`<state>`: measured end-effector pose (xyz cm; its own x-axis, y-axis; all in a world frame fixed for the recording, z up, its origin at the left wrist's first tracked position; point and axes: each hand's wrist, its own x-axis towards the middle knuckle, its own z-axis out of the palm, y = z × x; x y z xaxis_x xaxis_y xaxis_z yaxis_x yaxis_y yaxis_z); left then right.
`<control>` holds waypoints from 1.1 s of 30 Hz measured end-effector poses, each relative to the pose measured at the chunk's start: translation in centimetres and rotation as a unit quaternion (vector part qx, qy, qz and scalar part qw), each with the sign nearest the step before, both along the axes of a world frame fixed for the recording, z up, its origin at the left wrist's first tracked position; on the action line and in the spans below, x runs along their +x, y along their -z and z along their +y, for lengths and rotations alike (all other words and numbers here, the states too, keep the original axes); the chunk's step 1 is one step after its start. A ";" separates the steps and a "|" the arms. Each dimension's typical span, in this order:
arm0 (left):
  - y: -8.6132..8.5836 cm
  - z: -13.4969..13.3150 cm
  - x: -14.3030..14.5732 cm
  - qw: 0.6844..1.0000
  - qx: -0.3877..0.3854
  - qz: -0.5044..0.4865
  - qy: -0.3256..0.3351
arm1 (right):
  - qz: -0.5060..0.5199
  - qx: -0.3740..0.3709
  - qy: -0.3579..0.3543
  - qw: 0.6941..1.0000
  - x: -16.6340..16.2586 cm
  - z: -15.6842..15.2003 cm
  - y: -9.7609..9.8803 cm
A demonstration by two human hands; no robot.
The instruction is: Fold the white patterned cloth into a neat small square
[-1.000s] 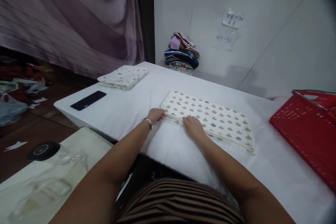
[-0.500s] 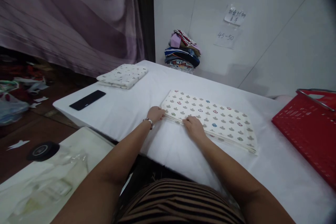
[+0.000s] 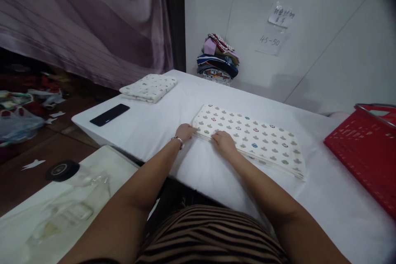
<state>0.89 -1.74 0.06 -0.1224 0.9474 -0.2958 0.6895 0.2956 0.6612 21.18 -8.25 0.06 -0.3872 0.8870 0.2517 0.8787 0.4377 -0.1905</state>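
Observation:
A folded cream cloth (image 3: 261,138) with grey, red, blue and green printed motifs lies flat in a long strip on the white-covered table (image 3: 198,169). My left hand (image 3: 185,132), with a bracelet at the wrist, is closed on the cloth's near left corner. Along the near edge, a little to the right, my right hand (image 3: 224,144) pinches the layers with bent fingers. The fingertips of both hands are partly hidden at the edge.
Another folded printed cloth (image 3: 150,87) and a black phone (image 3: 109,114) lie at the table's left end. A red basket (image 3: 365,152) stands at right. Stacked clothes (image 3: 218,60) are behind the table. A roll of black tape (image 3: 62,170) sits on a lower surface at left.
My right hand has slid left along the cloth's near edge, closer to my left hand. My left hand stays at the corner. The view has shifted slightly.

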 end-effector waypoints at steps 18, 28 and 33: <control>0.9 0.6 -0.2 0.999 -0.012 -0.040 0.004 | -0.165 0.020 -0.057 0.984 -1.4 1.6 -0.8; 0.9 0.7 -0.2 0.998 -0.014 -0.056 -0.001 | -0.167 0.048 -0.074 0.982 -1.5 0.9 0.1; 0.8 0.5 -0.2 0.998 -0.019 -0.066 -0.004 | -0.144 0.038 -0.066 0.987 -1.6 0.6 0.3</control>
<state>0.67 -1.22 -0.76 -0.0869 0.9344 -0.3453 0.5950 0.3267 0.7343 19.61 -7.61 -0.27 -0.5630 0.8072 0.1776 0.8262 0.5551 0.0961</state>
